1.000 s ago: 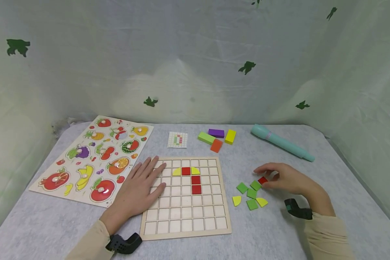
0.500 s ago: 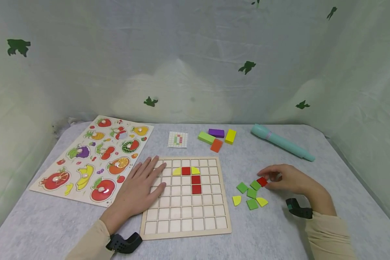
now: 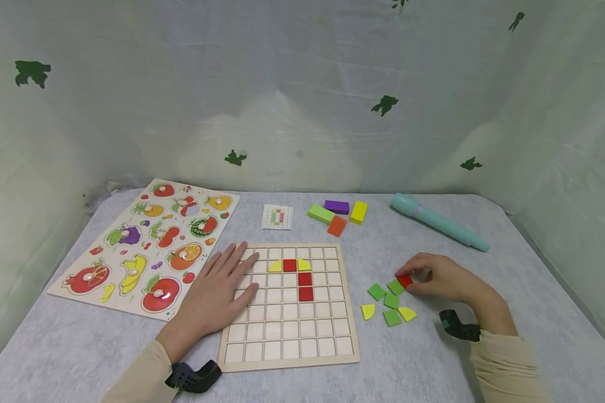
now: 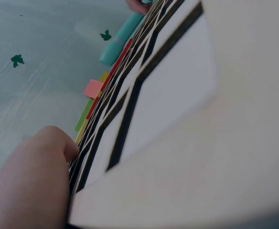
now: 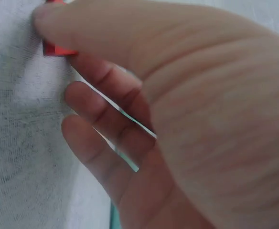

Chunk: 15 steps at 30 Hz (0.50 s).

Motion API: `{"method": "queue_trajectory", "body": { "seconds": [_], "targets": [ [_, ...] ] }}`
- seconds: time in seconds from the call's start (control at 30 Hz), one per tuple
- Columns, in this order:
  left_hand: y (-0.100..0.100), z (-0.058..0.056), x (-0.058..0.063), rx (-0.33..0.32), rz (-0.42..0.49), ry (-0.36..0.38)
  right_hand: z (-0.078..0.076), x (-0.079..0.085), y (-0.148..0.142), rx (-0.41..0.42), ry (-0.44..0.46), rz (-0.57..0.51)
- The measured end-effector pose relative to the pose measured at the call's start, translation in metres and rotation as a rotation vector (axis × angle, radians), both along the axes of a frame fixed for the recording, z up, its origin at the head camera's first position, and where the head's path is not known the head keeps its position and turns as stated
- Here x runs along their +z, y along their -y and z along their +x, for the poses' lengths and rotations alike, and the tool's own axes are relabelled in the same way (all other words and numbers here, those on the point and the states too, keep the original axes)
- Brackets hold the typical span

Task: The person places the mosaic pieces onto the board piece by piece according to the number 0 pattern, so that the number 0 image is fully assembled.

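Now the right hand (image 3: 446,278) has tightened up: a moment ago its fingertips stood looser about the red tile (image 3: 404,281), and here thumb and finger pinch it, right of the board (image 3: 292,366), just beside the green tiles (image 3: 391,300). So it looks secured, though whether it's off the table (image 3: 408,364) I can't tell. The left hand (image 3: 217,296) hasn't budged, fingers straight and spread across the board's left edge, gripping nothing.
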<state>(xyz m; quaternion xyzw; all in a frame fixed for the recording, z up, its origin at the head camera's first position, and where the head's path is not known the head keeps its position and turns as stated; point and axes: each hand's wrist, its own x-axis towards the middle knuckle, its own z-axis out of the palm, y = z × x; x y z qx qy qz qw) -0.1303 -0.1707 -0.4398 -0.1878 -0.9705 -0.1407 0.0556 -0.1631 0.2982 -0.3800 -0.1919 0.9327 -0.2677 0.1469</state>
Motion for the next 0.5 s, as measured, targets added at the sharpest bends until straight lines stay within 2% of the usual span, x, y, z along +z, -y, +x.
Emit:
{"method": "queue_trajectory", "body": {
  "seconds": [0.17, 0.27, 0.5],
  "targets": [
    [0.0, 0.001, 0.0, 0.001, 0.0, 0.006, 0.001, -0.001, 0.008, -0.013, -0.069, 0.05],
    [0.0, 0.001, 0.001, 0.003, 0.0, 0.007, 0.001, -0.001, 0.015, -0.014, -0.09, 0.041],
    [0.0, 0.001, 0.001, 0.002, 0.003, 0.008, 0.002, 0.0, 0.046, 0.064, -0.129, -0.001]
  ]
}}
